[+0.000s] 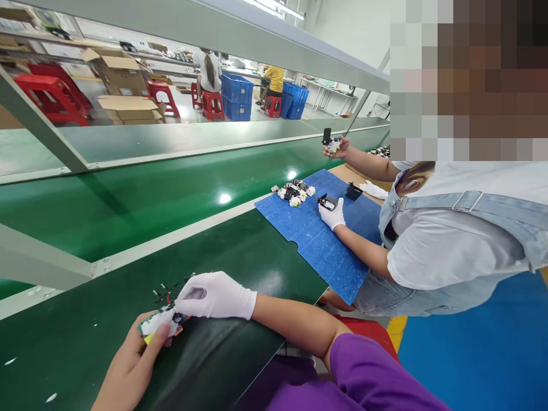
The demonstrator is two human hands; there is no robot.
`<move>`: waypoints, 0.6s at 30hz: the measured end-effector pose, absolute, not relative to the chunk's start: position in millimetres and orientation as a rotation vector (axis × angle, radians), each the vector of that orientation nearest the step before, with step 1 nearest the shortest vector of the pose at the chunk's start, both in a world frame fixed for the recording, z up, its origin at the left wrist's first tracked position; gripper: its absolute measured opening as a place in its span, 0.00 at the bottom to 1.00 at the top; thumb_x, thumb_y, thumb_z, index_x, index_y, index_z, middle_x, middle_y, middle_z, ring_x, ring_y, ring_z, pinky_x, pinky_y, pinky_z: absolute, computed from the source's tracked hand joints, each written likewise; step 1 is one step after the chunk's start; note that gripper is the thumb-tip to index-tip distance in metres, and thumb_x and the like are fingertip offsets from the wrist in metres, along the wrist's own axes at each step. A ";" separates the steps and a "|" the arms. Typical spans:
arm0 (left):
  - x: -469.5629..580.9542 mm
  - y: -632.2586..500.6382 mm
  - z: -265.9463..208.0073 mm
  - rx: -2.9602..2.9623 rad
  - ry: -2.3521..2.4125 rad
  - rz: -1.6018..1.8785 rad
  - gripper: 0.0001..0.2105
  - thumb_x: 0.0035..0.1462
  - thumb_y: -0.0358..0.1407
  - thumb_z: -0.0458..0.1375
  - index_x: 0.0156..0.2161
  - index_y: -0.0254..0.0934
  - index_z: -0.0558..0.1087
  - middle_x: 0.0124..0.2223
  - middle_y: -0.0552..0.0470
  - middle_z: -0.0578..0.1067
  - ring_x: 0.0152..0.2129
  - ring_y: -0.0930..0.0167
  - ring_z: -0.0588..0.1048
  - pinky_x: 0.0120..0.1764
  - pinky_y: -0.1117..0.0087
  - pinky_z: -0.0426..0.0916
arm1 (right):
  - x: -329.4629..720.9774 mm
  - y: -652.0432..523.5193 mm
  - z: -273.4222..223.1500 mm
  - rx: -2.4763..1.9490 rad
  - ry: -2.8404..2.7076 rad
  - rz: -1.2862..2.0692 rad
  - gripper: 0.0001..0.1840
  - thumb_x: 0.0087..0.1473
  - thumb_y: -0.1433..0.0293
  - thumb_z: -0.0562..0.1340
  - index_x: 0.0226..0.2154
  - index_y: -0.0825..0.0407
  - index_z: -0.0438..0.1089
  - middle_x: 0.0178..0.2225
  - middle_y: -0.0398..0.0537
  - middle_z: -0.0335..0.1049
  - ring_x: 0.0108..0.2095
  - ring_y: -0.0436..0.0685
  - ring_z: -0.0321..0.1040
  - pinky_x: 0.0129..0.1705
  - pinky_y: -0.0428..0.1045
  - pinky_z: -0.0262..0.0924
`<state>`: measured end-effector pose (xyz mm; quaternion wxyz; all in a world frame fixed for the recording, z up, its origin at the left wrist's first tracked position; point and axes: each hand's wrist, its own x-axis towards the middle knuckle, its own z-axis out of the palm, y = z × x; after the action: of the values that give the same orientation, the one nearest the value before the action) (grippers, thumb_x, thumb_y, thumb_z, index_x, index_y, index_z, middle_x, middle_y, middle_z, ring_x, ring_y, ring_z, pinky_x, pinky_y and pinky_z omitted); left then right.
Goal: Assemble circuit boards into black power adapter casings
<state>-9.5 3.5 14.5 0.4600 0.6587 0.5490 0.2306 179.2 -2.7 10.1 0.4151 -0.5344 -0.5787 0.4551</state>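
Note:
My left hand (132, 357), bare, grips a small electronic assembly (159, 324) between thumb and fingers, just above the dark green bench top (222, 260). White material covers much of the assembly, with a green circuit board edge, a yellow patch and dark parts showing. Thin black and red wires (165, 294) stick up from its far side. My right hand (216, 294), in a white glove, meets the assembly's right side with thumb and fingertips pinched. Whatever lies between those fingertips is hidden.
At right, a co-worker's gloved hand (333, 214) holds a black-cased part over a blue mat (317, 242); their bare hand (340, 148) raises another. Several similar assemblies (294, 191) are piled there. A green conveyor belt (171, 197) runs beyond the bench, below a metal frame (68, 257).

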 end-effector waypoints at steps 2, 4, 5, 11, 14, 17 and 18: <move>-11.1 6.5 11.3 1.486 1.225 0.632 0.20 0.50 0.63 0.55 0.34 0.49 0.70 0.26 0.57 0.76 0.28 0.60 0.74 0.36 0.58 0.71 | 178.9 -3.1 14.6 -1.282 -1.248 1.333 0.10 0.48 0.66 0.72 0.30 0.51 0.71 0.26 0.36 0.70 0.29 0.48 0.69 0.36 0.43 0.65; -12.2 9.7 6.5 1.373 1.129 0.638 0.19 0.51 0.61 0.56 0.31 0.49 0.71 0.25 0.58 0.74 0.26 0.63 0.71 0.34 0.59 0.71 | 179.0 -2.9 18.4 -1.229 -1.159 1.450 0.13 0.44 0.67 0.74 0.33 0.51 0.73 0.28 0.37 0.72 0.31 0.48 0.70 0.39 0.43 0.66; -12.1 10.5 4.5 1.317 1.090 0.626 0.20 0.51 0.61 0.56 0.30 0.48 0.71 0.24 0.58 0.74 0.25 0.64 0.70 0.32 0.60 0.70 | 179.1 -3.2 19.9 -1.189 -1.147 1.496 0.14 0.45 0.67 0.74 0.35 0.51 0.74 0.31 0.39 0.74 0.33 0.48 0.71 0.40 0.44 0.66; -0.6 1.9 11.6 1.032 0.875 0.603 0.27 0.46 0.63 0.61 0.30 0.38 0.66 0.21 0.55 0.67 0.19 0.72 0.66 0.25 0.66 0.68 | 179.1 -12.0 23.4 -1.145 -1.176 1.491 0.10 0.52 0.65 0.67 0.37 0.51 0.77 0.43 0.46 0.78 0.48 0.54 0.72 0.56 0.49 0.62; 4.6 3.7 15.9 1.023 0.922 0.600 0.27 0.46 0.61 0.61 0.31 0.38 0.64 0.23 0.56 0.67 0.19 0.74 0.65 0.25 0.67 0.67 | 181.6 -11.2 21.6 -1.103 -1.161 1.562 0.16 0.50 0.61 0.69 0.40 0.52 0.77 0.46 0.47 0.78 0.49 0.56 0.73 0.56 0.50 0.64; 4.2 5.9 15.5 1.010 0.905 0.597 0.29 0.44 0.63 0.61 0.35 0.38 0.64 0.26 0.55 0.69 0.20 0.74 0.66 0.25 0.69 0.67 | 183.3 -10.3 20.6 -1.085 -1.197 1.575 0.18 0.50 0.58 0.69 0.40 0.52 0.77 0.47 0.48 0.77 0.49 0.57 0.73 0.57 0.52 0.64; 3.6 5.7 15.1 1.007 0.890 0.598 0.30 0.43 0.64 0.61 0.35 0.38 0.64 0.27 0.55 0.70 0.21 0.74 0.67 0.25 0.69 0.67 | 183.6 -10.7 20.8 -1.087 -1.208 1.565 0.18 0.50 0.57 0.69 0.40 0.51 0.78 0.47 0.48 0.77 0.50 0.57 0.72 0.57 0.52 0.64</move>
<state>3.6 5.7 15.1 0.7415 0.4594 0.4058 0.2727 183.6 -10.7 20.8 0.4285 -0.4354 -0.4839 0.6267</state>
